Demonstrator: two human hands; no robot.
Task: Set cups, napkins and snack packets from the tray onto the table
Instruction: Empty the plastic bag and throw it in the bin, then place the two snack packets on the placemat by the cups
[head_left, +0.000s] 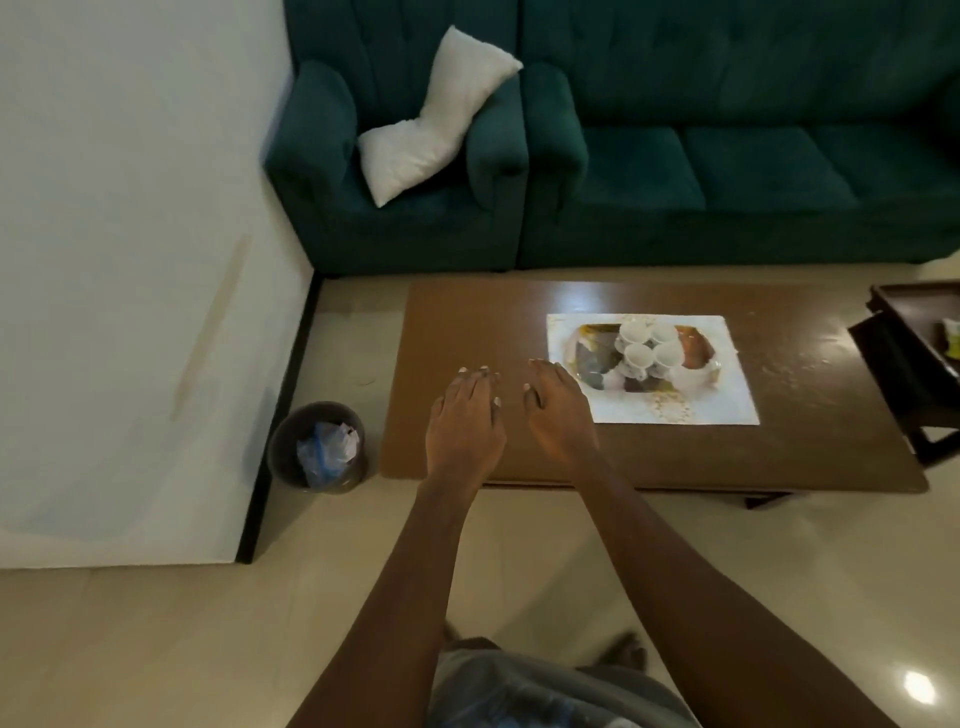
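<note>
A patterned tray lies on a white placemat in the middle of the brown coffee table. Several white cups stand clustered on the tray, and a white folded thing, perhaps napkins, lies at its right end. Snack packets cannot be made out on the tray. My left hand and my right hand are stretched out side by side over the table's left part, fingers straight, holding nothing. My right hand's fingertips are close to the placemat's left edge.
A dark green sofa and matching armchair with a white pillow stand behind the table. A dark waste bin sits on the floor at the table's left. A dark side table is at the right edge.
</note>
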